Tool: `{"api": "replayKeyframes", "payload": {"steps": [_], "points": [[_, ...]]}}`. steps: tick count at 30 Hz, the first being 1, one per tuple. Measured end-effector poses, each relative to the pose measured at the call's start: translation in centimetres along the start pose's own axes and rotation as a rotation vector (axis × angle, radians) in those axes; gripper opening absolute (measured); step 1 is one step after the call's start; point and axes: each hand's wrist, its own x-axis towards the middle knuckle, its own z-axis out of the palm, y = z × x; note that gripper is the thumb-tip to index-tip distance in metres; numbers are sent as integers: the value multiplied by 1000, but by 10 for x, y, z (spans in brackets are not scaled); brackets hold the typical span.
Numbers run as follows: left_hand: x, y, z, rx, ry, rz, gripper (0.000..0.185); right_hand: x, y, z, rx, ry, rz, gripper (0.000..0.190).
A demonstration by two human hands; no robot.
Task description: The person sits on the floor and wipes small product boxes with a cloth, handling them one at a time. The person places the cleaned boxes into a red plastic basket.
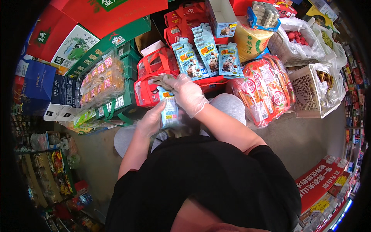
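My left hand (153, 117), in a thin clear glove, grips a light blue snack pouch (170, 111) by its side. My right hand (189, 94), gloved too, holds a crumpled grey-brown cloth (163, 82) at the pouch's top end. Just beyond the hands, three groups of similar blue pouches with a zebra picture (187, 59) lie overlapped on red packages. An open light blue carton (221, 20) stands behind them. Left of my hands is a red gift bag with clear windows (145, 92).
Wrapped pastries (100, 78) sit on green boxes at the left. Red bread packs (265, 90), a grain bag (250, 40) and white plastic baskets (308, 92) with bagged goods stand at the right. Large red and green cartons (107, 20) rise behind. Store shelves line both sides.
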Motion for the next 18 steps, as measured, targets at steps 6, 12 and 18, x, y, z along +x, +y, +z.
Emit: {"api": "replayKeyframes", "payload": {"steps": [6,12,18], "points": [[2,5,1,-150,5,125,69,10,15,14,181,321,-27,49],[25,-4,-4,-231,178,343,57,-8,-6,18,236,-62,-215,46],[30,11,-26,-353,295,416,68,-9,-1,34,467,-208,-354,40]]}}
